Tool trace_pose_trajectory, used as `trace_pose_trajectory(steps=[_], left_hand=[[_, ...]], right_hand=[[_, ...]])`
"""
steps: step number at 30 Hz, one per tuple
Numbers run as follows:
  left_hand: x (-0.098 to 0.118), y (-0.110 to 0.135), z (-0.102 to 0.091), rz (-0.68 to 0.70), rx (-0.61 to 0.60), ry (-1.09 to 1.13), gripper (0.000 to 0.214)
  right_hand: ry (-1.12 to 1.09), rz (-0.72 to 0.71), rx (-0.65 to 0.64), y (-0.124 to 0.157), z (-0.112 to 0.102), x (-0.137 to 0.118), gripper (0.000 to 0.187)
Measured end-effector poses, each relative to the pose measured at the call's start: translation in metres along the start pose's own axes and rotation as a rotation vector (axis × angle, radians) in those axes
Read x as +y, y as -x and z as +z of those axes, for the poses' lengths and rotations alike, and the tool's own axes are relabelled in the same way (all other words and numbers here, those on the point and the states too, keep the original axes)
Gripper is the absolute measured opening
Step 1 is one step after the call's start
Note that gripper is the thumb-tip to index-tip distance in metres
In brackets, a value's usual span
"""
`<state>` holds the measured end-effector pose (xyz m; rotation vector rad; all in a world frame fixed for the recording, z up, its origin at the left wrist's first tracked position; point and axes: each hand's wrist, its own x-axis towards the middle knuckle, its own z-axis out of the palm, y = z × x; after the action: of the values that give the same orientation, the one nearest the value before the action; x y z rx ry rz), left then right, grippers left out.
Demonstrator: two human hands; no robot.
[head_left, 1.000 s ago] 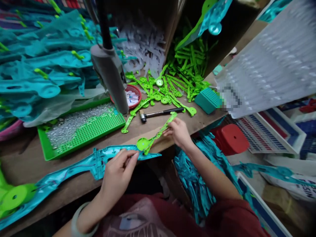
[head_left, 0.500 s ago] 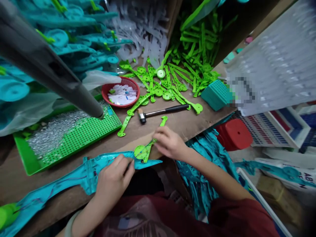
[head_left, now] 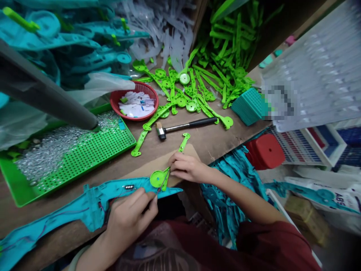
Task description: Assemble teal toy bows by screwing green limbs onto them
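Observation:
A long blue plastic shell (head_left: 67, 209) lies along the table's front edge, with thin wires inside it and a small silvery cylindrical part (head_left: 129, 187) near its right end. On that end rests a green plastic arm (head_left: 156, 178) with a round disc, its strip reaching up past my right hand. My left hand (head_left: 131, 212) is closed in a pinch just below the disc, on one end of a thin wire (head_left: 163, 182). My right hand (head_left: 186, 166) has its fingers pinched together over the green strip, where the wire's other end reaches them; the fingertips are partly hidden.
A rubber-headed hammer (head_left: 186, 125) lies beyond my hands. Behind it are a pile of green plastic arms (head_left: 180, 99) and a red basket (head_left: 114, 101) of white pieces. To the left stands a green tray (head_left: 113, 146) of small metal parts, under a grey pole (head_left: 56, 94).
Both hands have shifted slightly; my right hand is a little lower and closer to the disc. The silvery part in the blue shell has come into view beside my left hand.

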<state>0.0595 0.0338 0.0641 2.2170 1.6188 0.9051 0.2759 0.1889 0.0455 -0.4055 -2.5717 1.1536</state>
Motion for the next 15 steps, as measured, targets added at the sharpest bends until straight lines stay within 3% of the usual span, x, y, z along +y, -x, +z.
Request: trace_pose_trajectory(steps=[3,9,15], left_hand=[[-0.004,0.001,0.001,0.038,-0.003,-0.034,0.009],[-0.009,0.003,0.002,0.161,-0.055,-0.092,0.009],[-0.012,0.001,-0.003,0.106,-0.066,-0.148,0.018]], right_hand=[[0.019,0.046,0.035,-0.001,0.003,-0.002,0.014],[0.029,0.053,-0.014,-0.004,0.003,-0.004,0.016],[0.039,0.137,0.001,-0.008,0.005,-0.011,0.011]])
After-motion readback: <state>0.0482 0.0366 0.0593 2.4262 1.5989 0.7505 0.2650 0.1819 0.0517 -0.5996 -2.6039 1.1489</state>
